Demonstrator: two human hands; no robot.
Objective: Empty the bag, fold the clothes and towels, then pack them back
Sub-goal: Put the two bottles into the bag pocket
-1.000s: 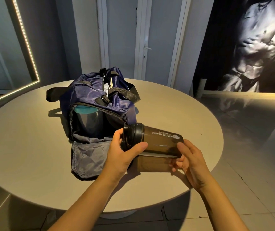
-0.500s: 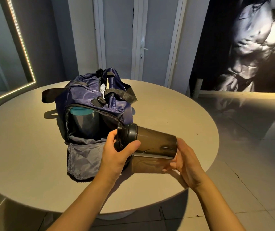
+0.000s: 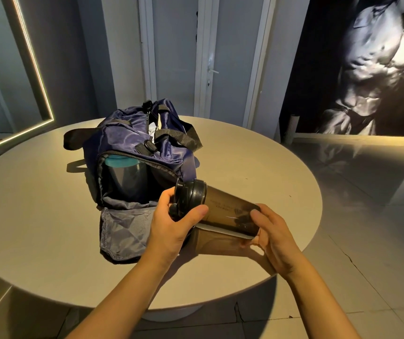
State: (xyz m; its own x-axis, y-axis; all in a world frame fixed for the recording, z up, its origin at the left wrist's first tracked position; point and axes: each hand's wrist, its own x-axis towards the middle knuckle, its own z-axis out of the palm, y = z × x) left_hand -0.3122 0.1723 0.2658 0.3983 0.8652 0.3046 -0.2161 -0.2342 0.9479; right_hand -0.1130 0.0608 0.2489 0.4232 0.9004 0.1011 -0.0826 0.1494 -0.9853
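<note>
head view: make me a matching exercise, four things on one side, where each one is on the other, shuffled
1 dark shaker bottle
2 teal-lidded bottle
3 pocket flap
4 right hand

a folded down onto the round table
b gripping the shaker's base end
c in the open end pocket of the duffel bag
d held sideways above the table

Pairs: 1-d, 2-c, 3-a, 4-b

I am seeing two short lines of tiny pale letters and a small mark on the side of the dark shaker bottle [image 3: 229,210]. They are looking too blurry for me to read.
</note>
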